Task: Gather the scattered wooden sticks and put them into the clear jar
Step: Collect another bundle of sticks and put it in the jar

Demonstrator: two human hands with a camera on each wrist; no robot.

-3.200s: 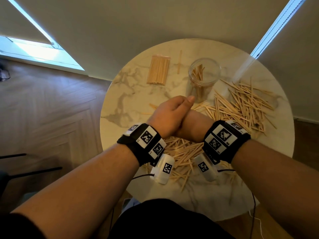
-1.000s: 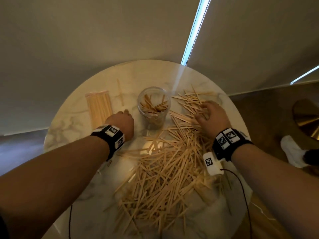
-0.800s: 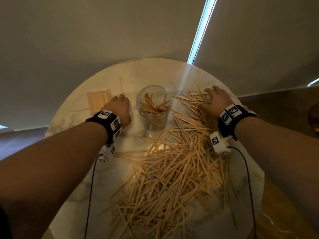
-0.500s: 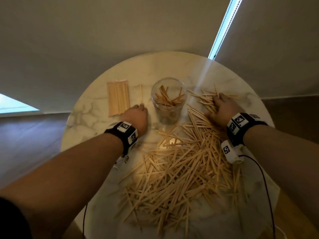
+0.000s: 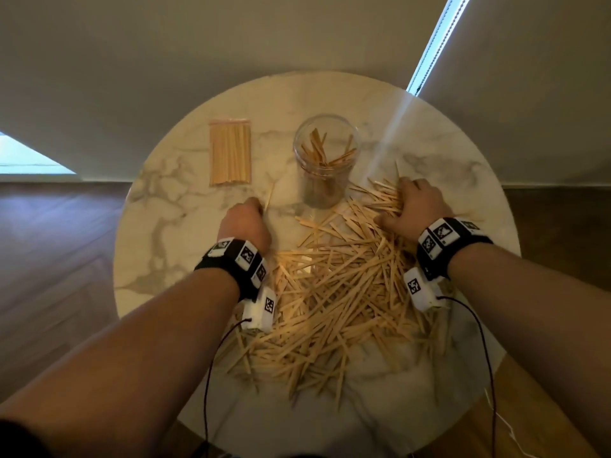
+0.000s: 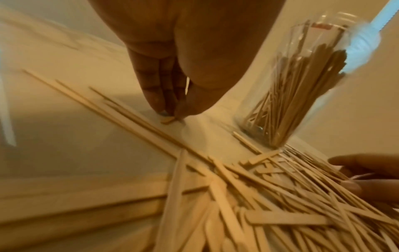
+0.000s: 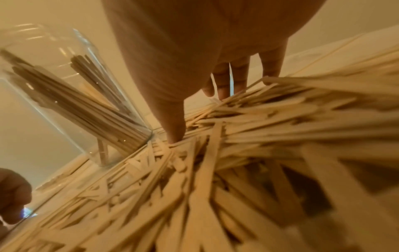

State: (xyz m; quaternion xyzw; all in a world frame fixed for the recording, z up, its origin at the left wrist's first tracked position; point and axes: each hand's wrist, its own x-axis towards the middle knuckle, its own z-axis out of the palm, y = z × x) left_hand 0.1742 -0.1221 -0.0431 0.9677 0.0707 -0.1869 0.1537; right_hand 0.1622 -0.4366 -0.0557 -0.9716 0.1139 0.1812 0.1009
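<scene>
A clear jar (image 5: 325, 180) holding several wooden sticks stands upright at the far middle of the round marble table (image 5: 172, 246). A big loose pile of wooden sticks (image 5: 330, 292) covers the table between my arms. My left hand (image 5: 261, 206) is left of the jar, and its fingertips pinch the end of one lone stick (image 5: 269, 196) lying on the marble; the left wrist view shows this pinch (image 6: 172, 116). My right hand (image 5: 401, 201) sits on the pile's far right. Its bent fingers are behind a bunch of sticks and the thumb (image 7: 175, 134) digs in front.
A tidy packet of sticks (image 5: 230, 153) lies at the far left of the table, apart from the pile. The jar (image 7: 64, 95) stands just left of my right thumb. Bare marble shows on the left side. Wooden floor and a wall surround the table.
My left hand has drawn back from beside the jar to the lone stick. My right hand has pulled in from the far sticks and bent its fingers into the pile. The head view has shifted.
</scene>
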